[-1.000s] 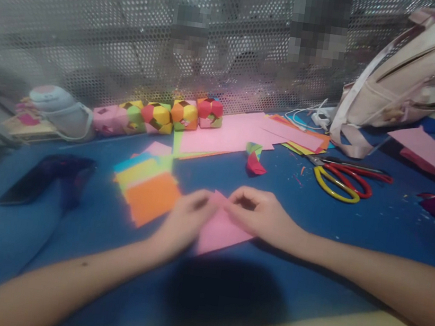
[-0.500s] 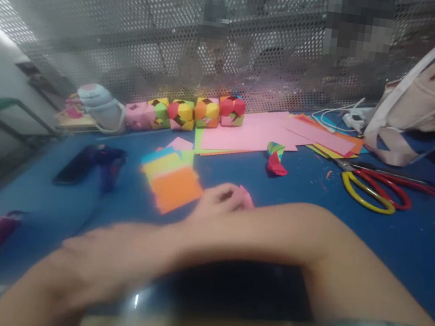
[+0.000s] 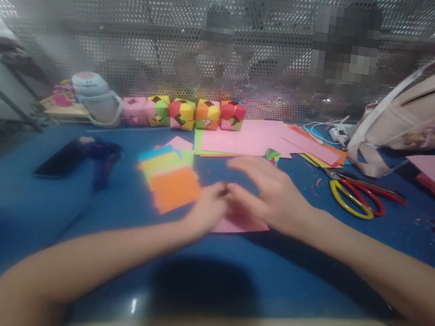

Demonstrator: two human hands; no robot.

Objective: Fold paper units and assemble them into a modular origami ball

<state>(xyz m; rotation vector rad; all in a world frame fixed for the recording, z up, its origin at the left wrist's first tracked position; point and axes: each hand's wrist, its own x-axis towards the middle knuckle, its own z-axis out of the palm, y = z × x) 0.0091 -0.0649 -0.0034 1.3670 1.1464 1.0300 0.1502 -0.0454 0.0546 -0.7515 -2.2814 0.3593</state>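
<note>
A pink sheet of paper (image 3: pixel 239 223) lies on the blue table (image 3: pixel 113 224) in front of me. My left hand (image 3: pixel 208 210) rests on its left edge with the fingers curled and pinched on the paper. My right hand (image 3: pixel 268 191) lies over the sheet with its fingers stretched out to the left, pressing flat on the paper. Just to the left of my hands sits a fanned stack of coloured paper squares (image 3: pixel 170 175), orange on top.
A row of folded paper cubes (image 3: pixel 186 113) stands at the back by the perforated metal wall. Pink sheets (image 3: pixel 253 138), red and yellow scissors (image 3: pixel 358 192), a beige backpack (image 3: pixel 420 115), a white bottle (image 3: pixel 93 97) and a dark phone (image 3: pixel 61 158) lie around.
My right arm, which swept across to the left half a second ago, is back on the pink sheet with its fingers flat. The left hand has stayed on the paper. The view has shifted.
</note>
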